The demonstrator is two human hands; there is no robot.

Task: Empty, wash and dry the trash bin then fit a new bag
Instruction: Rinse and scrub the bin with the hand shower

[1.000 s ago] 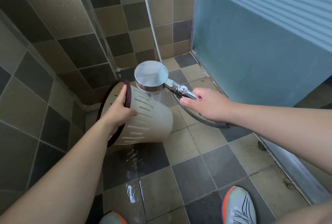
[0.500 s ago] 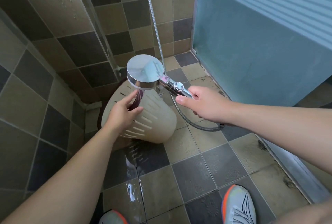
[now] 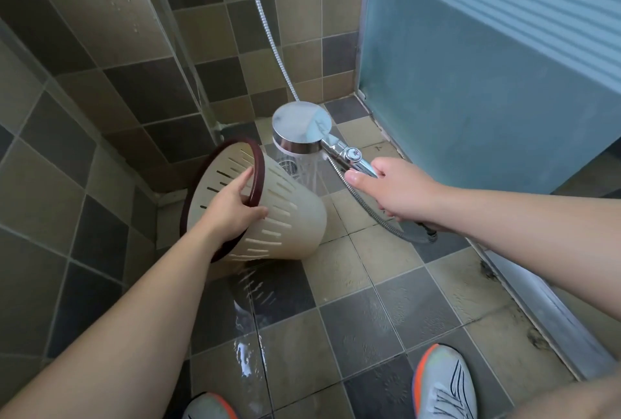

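Water sprays from the shower head (image 3: 301, 126) just beside the cream slotted trash bin (image 3: 285, 217), which is tipped on its side above the wet tiled floor (image 3: 356, 328). The left hand (image 3: 232, 207) grips its dark rim (image 3: 257, 176), thumb inside. The right hand (image 3: 400, 192) is curled round the chrome handle (image 3: 356, 160), its hose (image 3: 369, 210) looping beneath

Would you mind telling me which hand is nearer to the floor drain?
Right. The right hand holds the shower handle just right of the floor drain; the left hand, gripping the bin's rim, sits lower-left.
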